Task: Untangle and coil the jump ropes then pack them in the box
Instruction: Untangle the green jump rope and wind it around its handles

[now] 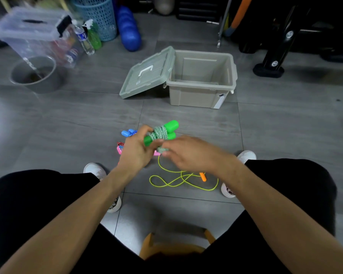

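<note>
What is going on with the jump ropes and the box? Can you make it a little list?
left hand: grips green-handled rope
right hand: pinches that rope's cord end
green-handled rope: cord wound round both handles
yellow rope: loose on the floor, orange handle
blue handles: on the floor
pink handle: on the floor
box: open, empty
lid: leaning against box

Two hands, the left hand (136,150) and the right hand (188,153), share one green jump rope (161,133). Three more ropes lie on the floor: a blue rope (128,132), a pink rope (119,149) and a yellow rope (178,179). One open box (201,89) has one lid (147,73). Two shoes show.
</note>
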Tool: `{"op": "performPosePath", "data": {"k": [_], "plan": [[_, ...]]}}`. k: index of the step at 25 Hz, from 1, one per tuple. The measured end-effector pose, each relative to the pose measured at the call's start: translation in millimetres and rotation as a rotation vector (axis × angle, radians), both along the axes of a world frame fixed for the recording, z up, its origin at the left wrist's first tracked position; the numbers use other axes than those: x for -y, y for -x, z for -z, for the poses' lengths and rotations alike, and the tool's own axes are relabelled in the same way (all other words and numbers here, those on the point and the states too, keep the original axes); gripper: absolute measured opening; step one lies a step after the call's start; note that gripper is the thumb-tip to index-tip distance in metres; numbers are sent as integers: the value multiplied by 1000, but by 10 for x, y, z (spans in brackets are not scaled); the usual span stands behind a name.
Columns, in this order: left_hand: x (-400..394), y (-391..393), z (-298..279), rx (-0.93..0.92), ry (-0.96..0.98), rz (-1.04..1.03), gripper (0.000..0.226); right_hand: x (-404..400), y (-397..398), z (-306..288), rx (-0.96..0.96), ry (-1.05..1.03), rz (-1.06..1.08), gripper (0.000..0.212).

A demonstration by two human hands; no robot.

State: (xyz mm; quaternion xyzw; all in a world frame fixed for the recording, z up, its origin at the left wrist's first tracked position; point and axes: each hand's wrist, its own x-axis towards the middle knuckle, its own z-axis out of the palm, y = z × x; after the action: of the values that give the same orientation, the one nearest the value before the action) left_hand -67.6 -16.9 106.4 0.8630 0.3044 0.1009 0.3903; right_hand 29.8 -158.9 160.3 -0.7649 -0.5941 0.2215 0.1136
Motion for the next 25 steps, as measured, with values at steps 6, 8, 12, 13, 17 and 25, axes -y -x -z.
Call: {"op": "performPosePath", "data": {"k": [6, 8, 12, 13, 17, 25], "plan": [[194, 71, -25, 237, -153, 407, 34, 56, -579, 17, -111, -177, 148, 21], [181, 110, -35, 242, -166, 463, 36, 30, -643, 10, -179, -165, 166, 19], [107, 77, -18, -35, -185, 500, 52, -76, -542, -32, -287, -145, 150, 18], [95, 56, 0, -86, -174, 542, 49, -102, -489, -35, -282, -137, 114, 19], [97, 103, -19, 33, -236, 592, 51, -107, -611, 57, -279, -98, 100, 17], [147, 264, -286, 263, 135, 278, 40, 112, -684, 205, -617, -58, 273, 18]]}}
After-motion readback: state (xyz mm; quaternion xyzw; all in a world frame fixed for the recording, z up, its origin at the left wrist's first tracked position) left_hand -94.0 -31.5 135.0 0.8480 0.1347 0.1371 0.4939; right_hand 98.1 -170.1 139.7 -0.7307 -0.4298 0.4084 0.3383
